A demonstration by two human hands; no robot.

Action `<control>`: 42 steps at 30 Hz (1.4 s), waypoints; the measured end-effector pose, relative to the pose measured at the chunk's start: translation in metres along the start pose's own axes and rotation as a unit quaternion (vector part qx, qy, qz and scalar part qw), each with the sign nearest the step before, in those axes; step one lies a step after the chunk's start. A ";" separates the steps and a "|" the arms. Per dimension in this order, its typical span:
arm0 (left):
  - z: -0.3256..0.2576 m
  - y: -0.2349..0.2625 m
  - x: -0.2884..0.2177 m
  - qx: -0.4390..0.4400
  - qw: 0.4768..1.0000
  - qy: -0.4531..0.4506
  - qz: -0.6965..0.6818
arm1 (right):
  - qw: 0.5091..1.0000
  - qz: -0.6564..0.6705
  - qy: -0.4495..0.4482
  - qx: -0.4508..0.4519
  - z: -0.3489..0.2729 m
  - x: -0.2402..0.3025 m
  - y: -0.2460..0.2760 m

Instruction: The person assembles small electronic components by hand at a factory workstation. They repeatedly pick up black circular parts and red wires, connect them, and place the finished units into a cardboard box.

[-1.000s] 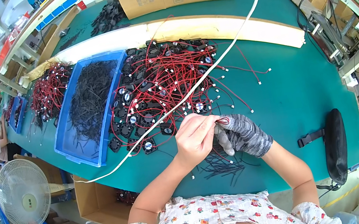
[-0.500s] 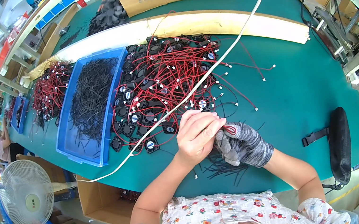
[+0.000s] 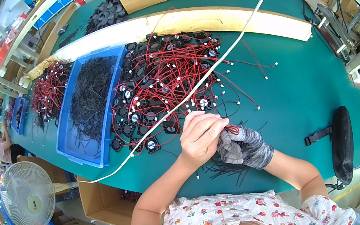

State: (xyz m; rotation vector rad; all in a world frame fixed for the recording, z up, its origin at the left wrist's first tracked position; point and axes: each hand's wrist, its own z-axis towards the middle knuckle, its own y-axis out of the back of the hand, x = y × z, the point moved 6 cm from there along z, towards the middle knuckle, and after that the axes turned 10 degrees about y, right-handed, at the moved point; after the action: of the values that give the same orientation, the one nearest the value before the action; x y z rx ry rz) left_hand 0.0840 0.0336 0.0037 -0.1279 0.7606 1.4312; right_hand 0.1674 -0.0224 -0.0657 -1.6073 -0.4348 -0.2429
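Observation:
My bare left hand (image 3: pixel 201 138) is closed, its thumb and fingertips pinched against the folded red wires (image 3: pixel 233 129) at the right hand's top. What lies inside that pinch is hidden. My right hand (image 3: pixel 247 147), in a grey knitted glove, is curled shut around the red wires, and only a short looped part shows. Thin black strips (image 3: pixel 228 169) lie on the green mat just beneath the hands. Ahead of them spreads a pile of small black fans with red leads (image 3: pixel 168 73) ending in white plugs.
Left of the fans stands a blue tray (image 3: pixel 65 137) full of black strips. A white cable (image 3: pixel 211 71) crosses above the pile. A black pouch (image 3: pixel 343 146) lies at the mat's right edge. Across the back runs a pale bar (image 3: pixel 226 17), with black fan blades (image 3: pixel 105 15) behind it.
Both hands stay together, shifting very slightly. Another person's hand has left the black fan blades at the back.

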 end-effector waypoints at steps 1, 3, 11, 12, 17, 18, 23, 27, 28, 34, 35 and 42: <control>0.000 -0.001 -0.001 0.002 1.000 0.000 0.000 | 1.000 -0.007 0.002 -0.011 0.000 -0.001 0.005; 0.000 -0.003 -0.002 0.011 1.000 -0.001 0.003 | 0.999 -0.023 0.008 -0.034 0.000 -0.002 0.018; -0.003 -0.011 0.003 0.039 0.997 0.049 0.040 | 0.945 -0.307 0.048 -0.105 0.004 0.034 0.015; -0.003 -0.013 0.003 0.047 0.996 0.057 0.046 | 0.911 -0.387 0.092 -0.108 0.006 0.039 0.013; -0.006 -0.020 0.008 0.107 0.985 0.130 0.034 | 0.672 -0.699 0.237 -0.064 0.005 0.058 0.001; -0.008 -0.020 0.011 0.112 0.982 0.148 0.022 | 0.648 -0.721 0.240 -0.060 0.005 0.058 -0.004; -0.015 -0.020 0.022 0.127 0.947 0.288 -0.070 | 0.513 -0.823 0.239 -0.045 0.002 0.055 -0.021; -0.024 -0.025 0.035 0.185 0.878 0.415 -0.148 | 0.387 -0.883 0.263 0.040 0.001 0.048 -0.032; -0.027 -0.028 0.038 0.213 0.850 0.451 -0.171 | 0.322 -0.911 0.245 0.080 0.000 0.046 -0.033; -0.055 -0.055 0.043 0.415 0.718 0.504 -0.240 | 0.255 -0.902 0.109 0.330 -0.020 0.025 -0.025; -0.059 -0.058 0.042 0.427 0.695 0.513 -0.267 | 0.196 -0.917 0.125 0.323 -0.021 0.029 -0.024; -0.028 -0.031 0.045 0.139 0.831 0.467 -0.269 | 0.809 -0.572 0.050 -0.130 -0.011 0.088 -0.001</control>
State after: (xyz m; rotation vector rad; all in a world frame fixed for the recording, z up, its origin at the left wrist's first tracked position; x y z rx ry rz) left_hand 0.0993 0.0516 -0.0534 -0.7946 1.5743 0.6332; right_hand 0.2474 -0.0214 -0.0280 -1.3874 -1.3081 -1.3406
